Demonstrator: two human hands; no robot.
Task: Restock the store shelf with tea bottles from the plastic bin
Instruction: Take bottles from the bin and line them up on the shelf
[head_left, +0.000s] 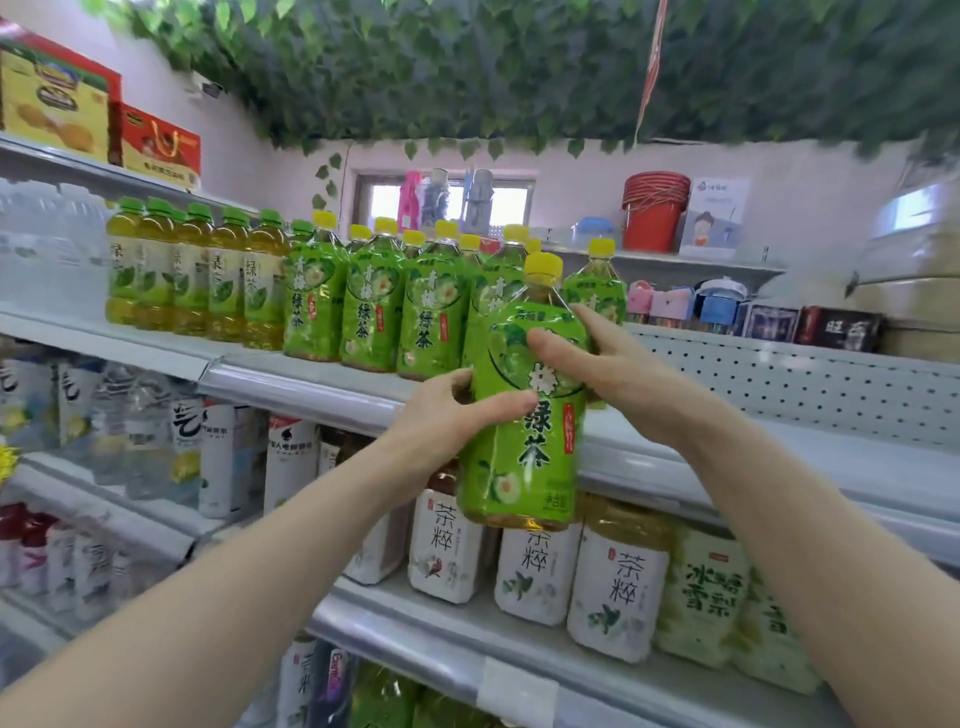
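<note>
Two hands, left hand, right hand, gripping tea bottle, before shelf edge

two hands, one held tea bottle, perhaps six green-capped bottles

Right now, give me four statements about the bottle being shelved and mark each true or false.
1. Both hands hold the green tea bottle. True: left hand and right hand grip it.
2. The held bottle's cap is green. False: it is yellow.
3. The held bottle already stands on the shelf. False: it is held in front of the shelf edge.
4. Matching yellow-capped bottles stand on that shelf. True.
</note>
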